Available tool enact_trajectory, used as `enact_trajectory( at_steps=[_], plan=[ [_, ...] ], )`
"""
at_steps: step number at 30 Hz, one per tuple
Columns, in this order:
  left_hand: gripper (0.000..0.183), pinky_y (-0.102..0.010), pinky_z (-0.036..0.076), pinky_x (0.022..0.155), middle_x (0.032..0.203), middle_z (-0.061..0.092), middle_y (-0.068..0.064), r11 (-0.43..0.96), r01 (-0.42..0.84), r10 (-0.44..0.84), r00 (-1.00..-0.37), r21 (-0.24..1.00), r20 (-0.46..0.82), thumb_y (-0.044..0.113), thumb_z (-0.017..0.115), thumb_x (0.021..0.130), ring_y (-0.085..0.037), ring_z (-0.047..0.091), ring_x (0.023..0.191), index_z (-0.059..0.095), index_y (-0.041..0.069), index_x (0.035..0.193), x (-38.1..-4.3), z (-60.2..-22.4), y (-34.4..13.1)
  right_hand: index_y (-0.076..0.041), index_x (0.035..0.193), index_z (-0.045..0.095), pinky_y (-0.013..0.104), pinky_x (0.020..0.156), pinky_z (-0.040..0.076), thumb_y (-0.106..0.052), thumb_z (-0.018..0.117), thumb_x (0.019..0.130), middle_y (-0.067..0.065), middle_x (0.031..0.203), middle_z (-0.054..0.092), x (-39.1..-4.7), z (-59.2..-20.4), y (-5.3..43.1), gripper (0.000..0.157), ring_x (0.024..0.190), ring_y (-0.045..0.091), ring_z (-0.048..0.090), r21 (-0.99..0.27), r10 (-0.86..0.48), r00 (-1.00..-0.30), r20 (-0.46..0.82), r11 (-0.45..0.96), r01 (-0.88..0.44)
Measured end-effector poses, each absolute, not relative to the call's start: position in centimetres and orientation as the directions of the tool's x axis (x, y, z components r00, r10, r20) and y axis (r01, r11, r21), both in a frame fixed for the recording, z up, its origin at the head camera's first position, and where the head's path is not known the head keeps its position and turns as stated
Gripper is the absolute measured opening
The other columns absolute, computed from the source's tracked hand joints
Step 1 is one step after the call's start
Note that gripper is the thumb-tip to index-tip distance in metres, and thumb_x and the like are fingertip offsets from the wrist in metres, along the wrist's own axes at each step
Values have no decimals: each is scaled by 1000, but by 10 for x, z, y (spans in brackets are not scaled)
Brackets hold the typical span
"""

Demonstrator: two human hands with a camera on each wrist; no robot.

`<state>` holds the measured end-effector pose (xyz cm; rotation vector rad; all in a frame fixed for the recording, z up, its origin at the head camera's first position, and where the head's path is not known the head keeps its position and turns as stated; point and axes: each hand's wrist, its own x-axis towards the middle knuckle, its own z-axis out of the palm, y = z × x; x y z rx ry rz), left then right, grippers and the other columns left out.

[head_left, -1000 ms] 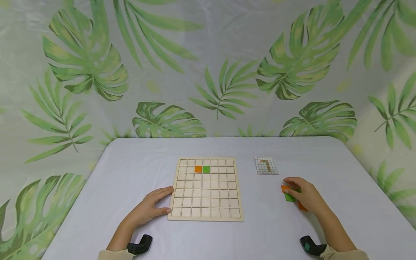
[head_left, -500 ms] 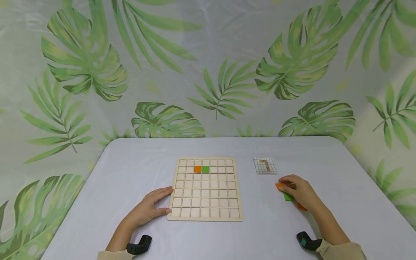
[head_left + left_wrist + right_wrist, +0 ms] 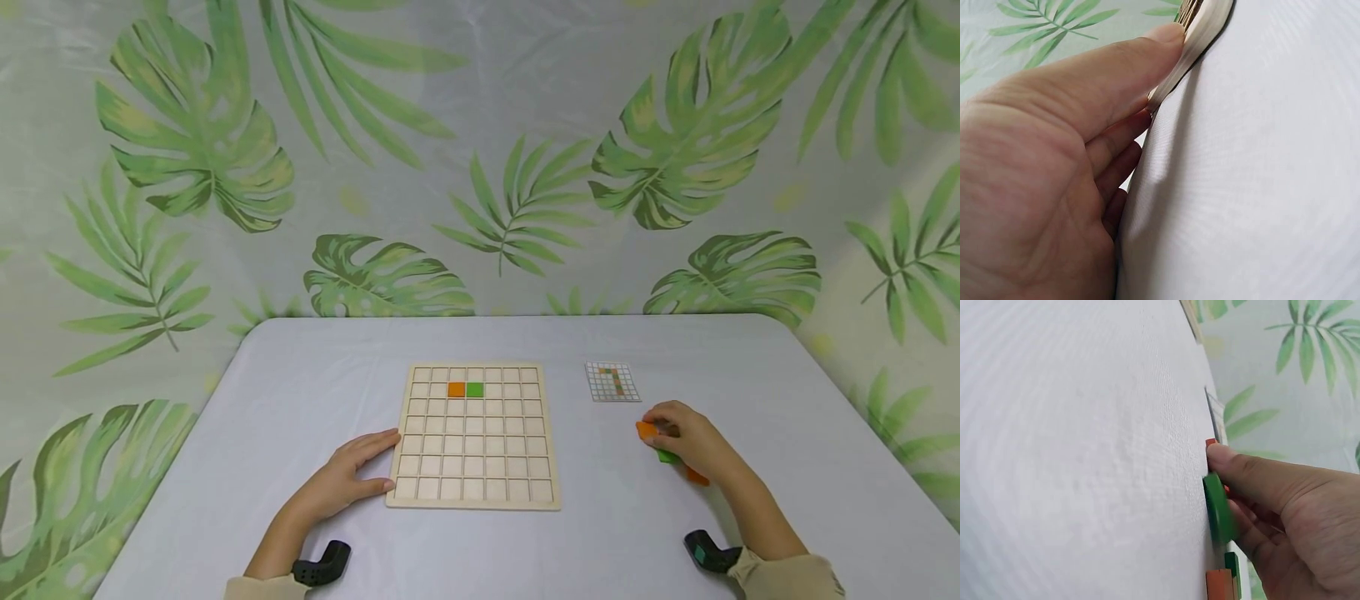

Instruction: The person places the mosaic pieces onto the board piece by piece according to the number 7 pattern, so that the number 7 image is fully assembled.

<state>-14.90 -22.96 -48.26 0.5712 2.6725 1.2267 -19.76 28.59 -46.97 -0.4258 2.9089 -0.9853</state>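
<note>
A pale wooden grid board [image 3: 472, 505] lies mid-table, with an orange tile [image 3: 457, 389] and a green tile [image 3: 475, 389] side by side in its second row. My left hand [image 3: 347, 477] rests at the board's left edge, fingers and thumb spread and touching it; in the left wrist view the thumb [image 3: 1141, 56] lies against the rim. Right of the board, my right hand [image 3: 693, 442] pinches another orange tile [image 3: 646, 429] at table level, partly hidden by the thumb. Beneath that hand are a green tile [image 3: 1217, 509] and an orange tile [image 3: 1219, 584], with more green behind.
A small printed card [image 3: 612, 382] with a grid and a coloured pattern lies between the board and the right hand, farther back. White cloth [image 3: 600, 542] covers the table. A leaf-patterned curtain [image 3: 480, 167] hangs behind it. Each wrist wears a black device [image 3: 322, 564].
My right hand has shifted slightly left, drawing the pinched orange tile away from the tiles under the hand. The left hand and the board stay put.
</note>
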Motion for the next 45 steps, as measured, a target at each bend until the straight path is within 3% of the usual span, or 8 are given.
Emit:
enact_trajectory(
  at_steps=[7, 18, 23, 32, 45],
  plan=[
    [71, -54, 21, 101, 139, 38, -2, 590, 285, 404, -914, 755, 29, 37, 71, 73, -30, 27, 128, 44, 13, 135, -149, -483, -229, 0, 104, 60, 41, 74, 49, -20, 68, 81, 13, 100, 58, -197, -465, 280, 32, 84, 28, 58, -584, -242, -969, 52, 779, -226],
    [70, -54, 20, 101, 139, 37, 0, 595, 266, 386, -922, 758, 22, 36, 71, 73, -29, 27, 129, 44, 15, 135, -149, -482, -229, -1, 114, 57, 41, 75, 49, -14, 65, 83, 13, 106, 58, -205, -443, 258, 34, 90, 28, 56, -568, -307, -938, 164, 748, -344],
    [71, -53, 20, 102, 139, 37, -1, 591, 271, 390, -920, 760, 25, 36, 71, 73, -29, 27, 129, 44, 14, 135, -149, -482, -230, 1, 112, 59, 41, 74, 49, -12, 67, 82, 13, 103, 60, -219, -434, 233, 34, 87, 26, 57, -545, -357, -897, 262, 712, -443],
    [71, -53, 20, 102, 139, 37, -2, 591, 274, 395, -919, 759, 24, 37, 71, 73, -29, 27, 129, 44, 14, 134, -149, -482, -229, -1, 109, 59, 41, 79, 48, -16, 67, 82, 10, 101, 59, -246, -423, 178, 32, 91, 25, 56, -589, -352, -867, 351, 637, -497],
    [71, -53, 22, 101, 139, 38, -3, 581, 312, 420, -906, 752, 51, 38, 70, 74, -30, 29, 128, 44, 12, 134, -149, -482, -231, -1, 111, 59, 34, 80, 48, -18, 64, 84, 8, 104, 58, -264, -436, 112, 32, 94, 23, 55, -639, -385, -857, 343, 574, -513]
  ],
)
